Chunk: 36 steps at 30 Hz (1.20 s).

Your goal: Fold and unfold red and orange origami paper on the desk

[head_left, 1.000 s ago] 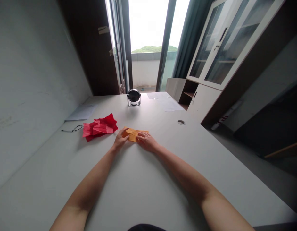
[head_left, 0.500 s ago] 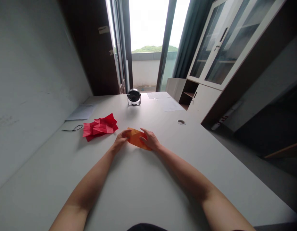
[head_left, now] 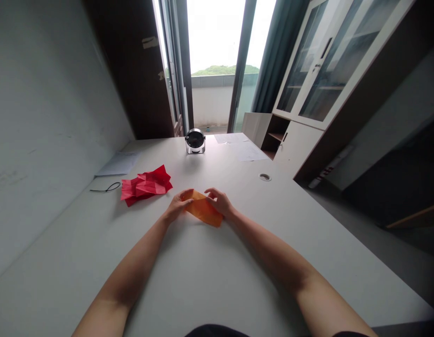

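A folded sheet of orange paper [head_left: 203, 212] is held between my two hands, tilted a little off the white table. My left hand [head_left: 177, 205] grips its left end, thumb on the near face and fingers behind. At the upper right edge, my right hand [head_left: 219, 202] pinches the paper between thumb and curled fingers. Creased red paper [head_left: 145, 186] lies on the table to the left of my left hand, not touched by it.
A black cable tie [head_left: 106, 188] lies left of the red paper, near the wall. Farther back stand a small round silver-and-black device [head_left: 194, 141] and white papers [head_left: 118, 164]. A round cable hole [head_left: 264, 177] is set in the table [head_left: 199, 281] at right.
The orange paper has been lifted and tilted, its lower right corner now closer to me. My right hand has gone from lying across the paper to pinching its edge.
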Motion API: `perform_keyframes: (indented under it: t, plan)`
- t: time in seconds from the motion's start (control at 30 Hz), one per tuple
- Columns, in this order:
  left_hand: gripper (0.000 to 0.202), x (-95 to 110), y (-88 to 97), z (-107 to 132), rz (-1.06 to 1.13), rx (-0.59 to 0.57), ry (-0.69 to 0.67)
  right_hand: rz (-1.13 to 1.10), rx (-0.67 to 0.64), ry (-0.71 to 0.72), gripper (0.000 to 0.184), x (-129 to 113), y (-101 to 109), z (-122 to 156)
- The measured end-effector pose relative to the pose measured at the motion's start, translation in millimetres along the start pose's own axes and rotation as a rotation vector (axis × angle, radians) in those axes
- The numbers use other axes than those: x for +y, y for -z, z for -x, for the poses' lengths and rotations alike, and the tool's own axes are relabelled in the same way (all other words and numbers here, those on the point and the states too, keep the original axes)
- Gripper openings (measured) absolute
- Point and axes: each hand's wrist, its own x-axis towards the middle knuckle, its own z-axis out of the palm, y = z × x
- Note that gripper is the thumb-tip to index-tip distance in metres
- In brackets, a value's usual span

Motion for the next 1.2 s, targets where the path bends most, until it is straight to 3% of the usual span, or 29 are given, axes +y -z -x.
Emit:
perform_keyframes:
  t: [0.17,0.37,0.57,0.9,1.03,1.2]
  plan:
    - [0.067,-5.5,2.5,-4.8,0.094,0.060,0.025,-0.023,-0.052,0.122,0.031,-0.8,-1.0,-0.1]
    - [0.065,0.8,7.6,-2.8,0.094,-0.013,0.056,-0.003,-0.053,0.142,0.033,-0.1,-4.1,-1.1]
    - [0.065,2.0,6.9,-2.2,-0.030,-0.068,0.016,0.031,0.035,0.140,0.021,3.8,-1.3,-2.4]
    - [0.030,-17.5,16.9,-11.1,-0.417,0.103,-0.116,0.080,0.112,0.153,0.011,4.2,2.7,-4.4]
    - [0.031,-17.5,17.5,-12.6,-0.334,0.134,-0.167,0.035,0.121,0.160,0.017,6.5,3.1,-5.3]
    - [0.034,-17.9,16.8,-12.2,-0.132,0.151,-0.067,-0.094,0.077,0.023,0.029,11.4,-0.3,-6.2]
